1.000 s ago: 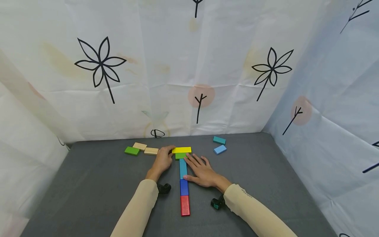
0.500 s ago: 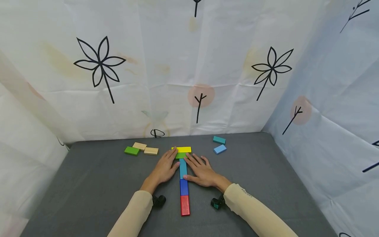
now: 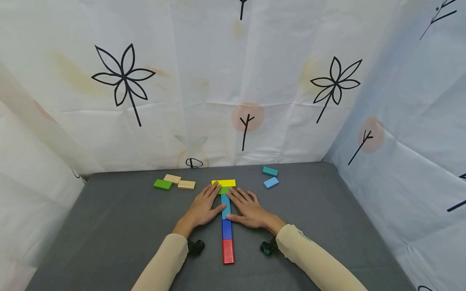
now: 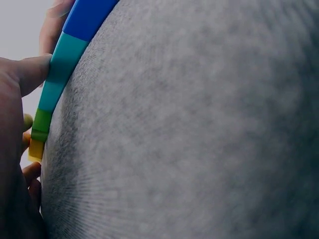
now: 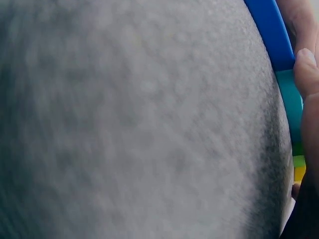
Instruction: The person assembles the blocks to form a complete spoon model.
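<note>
A line of coloured wooden blocks runs up the middle of the head view: red point(image 3: 228, 251) nearest, then dark blue point(image 3: 227, 229), then light blue point(image 3: 225, 199). Beyond these lie a green block point(image 3: 223, 190) and a yellow block point(image 3: 226, 183), both set crosswise. My left hand point(image 3: 202, 209) lies along the left side, its fingertips on the green and yellow blocks and its thumb touching the light blue one point(image 4: 62, 69). From the right side, my right hand point(image 3: 253, 213) reaches with straight fingers to the green block, its thumb at the light blue block point(image 5: 290, 107). Neither hand grips anything.
At the back left lie a green block point(image 3: 162, 184) and two natural wood blocks point(image 3: 172, 178). A teal block point(image 3: 270, 171) and a light blue block point(image 3: 271, 183) lie at the back right. White printed cloth point(image 3: 204, 81) hangs behind the grey table point(image 3: 120, 226).
My left hand has come off the yellow block's left end and moved nearer, laying its fingers over the green and yellow blocks and its thumb onto the light blue one. The right hand stays put.
</note>
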The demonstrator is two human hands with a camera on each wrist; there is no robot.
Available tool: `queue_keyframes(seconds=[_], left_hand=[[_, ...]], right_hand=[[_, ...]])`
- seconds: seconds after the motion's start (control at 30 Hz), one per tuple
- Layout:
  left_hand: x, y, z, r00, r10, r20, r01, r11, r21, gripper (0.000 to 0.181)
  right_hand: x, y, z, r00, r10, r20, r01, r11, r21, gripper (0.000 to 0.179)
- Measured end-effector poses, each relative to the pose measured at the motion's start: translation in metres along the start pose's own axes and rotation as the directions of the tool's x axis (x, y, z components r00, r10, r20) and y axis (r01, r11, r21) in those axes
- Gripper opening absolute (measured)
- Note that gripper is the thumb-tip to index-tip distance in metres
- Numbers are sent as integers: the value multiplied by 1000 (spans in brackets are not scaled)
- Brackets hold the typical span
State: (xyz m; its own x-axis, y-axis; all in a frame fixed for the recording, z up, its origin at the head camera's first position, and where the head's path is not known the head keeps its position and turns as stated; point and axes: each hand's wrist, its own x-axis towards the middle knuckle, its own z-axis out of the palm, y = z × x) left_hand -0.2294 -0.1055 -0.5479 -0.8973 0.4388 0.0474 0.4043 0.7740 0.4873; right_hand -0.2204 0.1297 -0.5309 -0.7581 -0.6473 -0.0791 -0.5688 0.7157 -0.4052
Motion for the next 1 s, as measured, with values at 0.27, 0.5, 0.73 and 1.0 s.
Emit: queue_keyframes(seconds=[0.27, 0.5, 0.73, 1.0], left_hand=[[0, 1, 0, 1000, 11, -1, -11, 1000, -4, 78], [-1, 1, -3, 1000, 11, 8, -10, 1000, -4, 79], [-1, 0, -3, 1000, 17, 7, -17, 1000, -14, 78], [-1, -1, -1, 1000, 15, 7, -15, 1000, -11, 79]], right_hand=[[-4, 11, -7, 989, -8, -145, 21, 996, 84, 75], [-11, 34, -18, 838, 158, -522, -130, 987, 90, 61], [-23, 64, -29, 632, 489, -601, -408, 869, 279, 76], [-30, 78, -33, 657, 574, -488, -480, 819, 315, 77]])
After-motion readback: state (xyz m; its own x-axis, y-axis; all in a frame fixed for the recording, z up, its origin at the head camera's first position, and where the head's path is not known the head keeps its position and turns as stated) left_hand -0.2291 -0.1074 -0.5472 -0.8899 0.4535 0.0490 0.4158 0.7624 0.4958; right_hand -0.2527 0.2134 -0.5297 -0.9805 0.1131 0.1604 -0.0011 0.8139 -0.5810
